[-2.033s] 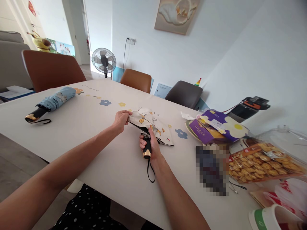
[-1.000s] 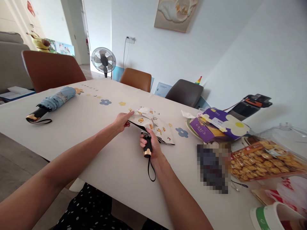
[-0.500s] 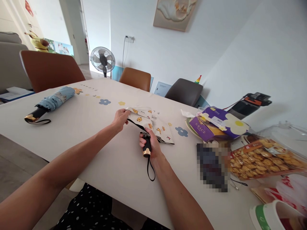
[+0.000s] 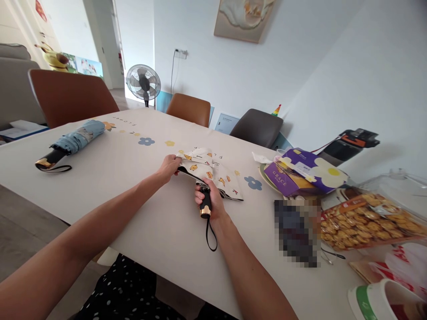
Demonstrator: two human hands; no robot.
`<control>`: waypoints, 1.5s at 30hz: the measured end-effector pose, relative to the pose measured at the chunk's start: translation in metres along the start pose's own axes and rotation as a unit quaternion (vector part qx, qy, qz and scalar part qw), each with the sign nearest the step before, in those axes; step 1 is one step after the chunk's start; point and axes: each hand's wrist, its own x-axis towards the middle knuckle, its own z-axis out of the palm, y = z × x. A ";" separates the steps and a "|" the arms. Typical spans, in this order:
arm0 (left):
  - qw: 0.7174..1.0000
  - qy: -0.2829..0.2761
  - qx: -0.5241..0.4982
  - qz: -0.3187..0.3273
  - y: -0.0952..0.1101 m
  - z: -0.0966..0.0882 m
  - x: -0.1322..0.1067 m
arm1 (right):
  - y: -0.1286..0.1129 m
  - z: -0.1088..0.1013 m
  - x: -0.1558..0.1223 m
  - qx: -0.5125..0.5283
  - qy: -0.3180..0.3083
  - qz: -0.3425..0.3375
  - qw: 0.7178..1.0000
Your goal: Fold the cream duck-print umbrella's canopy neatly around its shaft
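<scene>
Head view: cream umbrella (image 4: 199,169), folded loose, orange-yellow cartoon print, dark edging, black handle (image 4: 206,204) with gold cap and strap, sits mid-table (image 4: 147,226). Handle points near, canopy far; long axis roughly near-far. Right hand (image 4: 213,201) wrapped round handle; left hand (image 4: 170,168) pinching canopy's left edge. Count: two umbrellas, second a blue one (image 4: 82,135) far left; three chairs (image 4: 71,98), one fan (image 4: 145,83).

On the counter (image 4: 150,240) we have one umbrella (image 4: 78,137) left of our left grip (image 4: 169,168), box (image 4: 302,173) and plate (image 4: 266,179) right of our right grip (image 4: 214,202).
</scene>
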 end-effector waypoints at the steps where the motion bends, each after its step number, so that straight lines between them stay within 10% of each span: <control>1: 1.000 0.002 0.006 -0.001 -0.001 0.000 0.001 | 0.000 0.000 0.000 0.001 -0.001 0.000 1.000; 45: 0.984 0.108 -0.139 0.031 0.000 -0.013 0.015 | 0.000 -0.004 0.002 0.003 -0.012 0.004 1.000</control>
